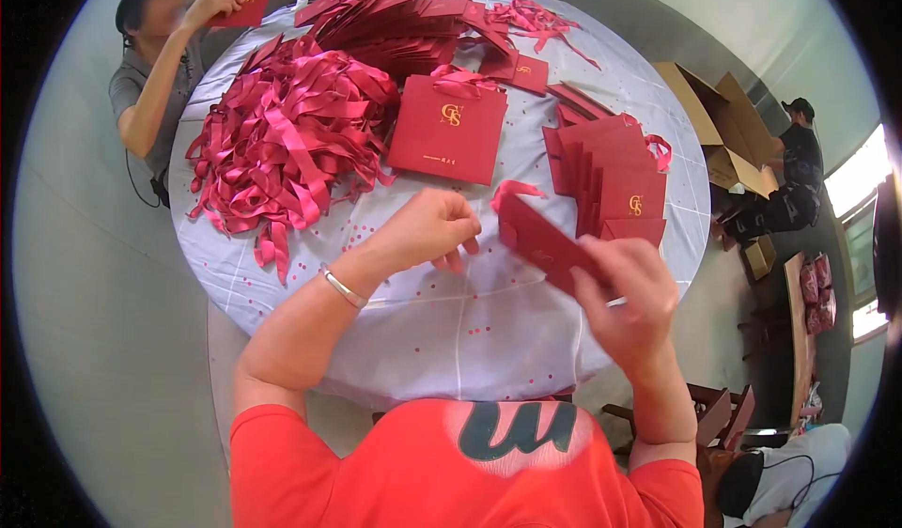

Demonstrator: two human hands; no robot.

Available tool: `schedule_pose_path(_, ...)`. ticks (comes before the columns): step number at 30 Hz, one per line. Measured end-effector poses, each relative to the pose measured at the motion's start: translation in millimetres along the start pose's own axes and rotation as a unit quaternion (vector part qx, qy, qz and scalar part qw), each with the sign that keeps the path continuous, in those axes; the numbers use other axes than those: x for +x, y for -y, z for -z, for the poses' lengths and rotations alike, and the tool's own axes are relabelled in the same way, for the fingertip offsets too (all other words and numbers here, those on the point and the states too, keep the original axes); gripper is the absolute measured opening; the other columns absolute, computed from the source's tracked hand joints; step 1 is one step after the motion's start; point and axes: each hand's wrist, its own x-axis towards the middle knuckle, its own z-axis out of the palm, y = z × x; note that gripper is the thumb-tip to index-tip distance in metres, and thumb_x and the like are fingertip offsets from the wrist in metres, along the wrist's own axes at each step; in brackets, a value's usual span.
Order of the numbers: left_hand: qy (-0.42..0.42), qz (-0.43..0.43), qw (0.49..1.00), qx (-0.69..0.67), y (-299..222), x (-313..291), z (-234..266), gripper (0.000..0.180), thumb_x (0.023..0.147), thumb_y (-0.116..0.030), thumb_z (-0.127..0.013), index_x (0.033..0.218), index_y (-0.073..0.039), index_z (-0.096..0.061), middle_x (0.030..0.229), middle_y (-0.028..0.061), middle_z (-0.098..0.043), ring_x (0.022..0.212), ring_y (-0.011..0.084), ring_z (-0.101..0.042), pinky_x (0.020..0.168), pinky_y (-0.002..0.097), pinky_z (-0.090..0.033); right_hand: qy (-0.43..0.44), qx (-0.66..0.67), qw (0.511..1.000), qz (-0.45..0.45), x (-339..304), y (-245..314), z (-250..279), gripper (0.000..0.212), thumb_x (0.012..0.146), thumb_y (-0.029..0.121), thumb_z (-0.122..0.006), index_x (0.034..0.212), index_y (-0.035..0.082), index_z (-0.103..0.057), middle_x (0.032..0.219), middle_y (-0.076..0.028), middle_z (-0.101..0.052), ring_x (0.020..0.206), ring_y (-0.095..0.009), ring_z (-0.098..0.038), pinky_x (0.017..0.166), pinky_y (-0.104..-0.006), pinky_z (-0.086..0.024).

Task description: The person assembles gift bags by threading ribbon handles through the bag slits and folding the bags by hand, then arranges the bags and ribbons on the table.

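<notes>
Right hand grips a flat red bag near centre; left hand pinches its ribbon. Stack at right looks finished (ribbon heap far left remains).

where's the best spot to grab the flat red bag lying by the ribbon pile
Probably by its near bottom edge, coming from the person's side. The flat red bag lies face up, its ribbon handle bunched at the far edge, the ribbon pile crowds its left, and the near edge is bare.

Flat dark-red paper bag — plain deep crimson; heap of glossy satin ribbons — brighter pinkish red; round table's pale cloth — lavender-white, sprinkled with small red dots; short-sleeved shirt — orange-red.
</notes>
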Motion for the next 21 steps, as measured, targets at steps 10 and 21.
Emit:
schedule_pose_path(10,0.023,0.057,0.995,0.076,-3,0,5,0.023,0.086,-0.005,-0.052,0.103,0.005,-0.063,0.085,0.0099,-0.068,0.054,0.0161,-0.067,0.045,0.0268,-0.047,0.162,-0.052,0.97,0.171,-56,21,-44,0.04,0.068,0.006,-0.069,0.107,0.001,-0.067,0.09,-0.008,-0.059,0.071,-0.021,-0.058,0.057,-0.033,-0.047)
schedule_pose_path(21,-0.172,-0.154,0.877,0.421,7,-10,-23,0.024,0.082,-0.022,-0.071,0.09,0.0,-0.064,0.076,0.018,-0.069,0.072,0.036,-0.067,0.065,0.0449,-0.051,0.014,0.157,0.988,0.01,-48,-27,-38,0.028,0.069,0.009,-0.083,0.094,0.005,-0.069,0.089,-0.01,-0.067,0.078,-0.025,-0.066,0.06,-0.0313,-0.053)
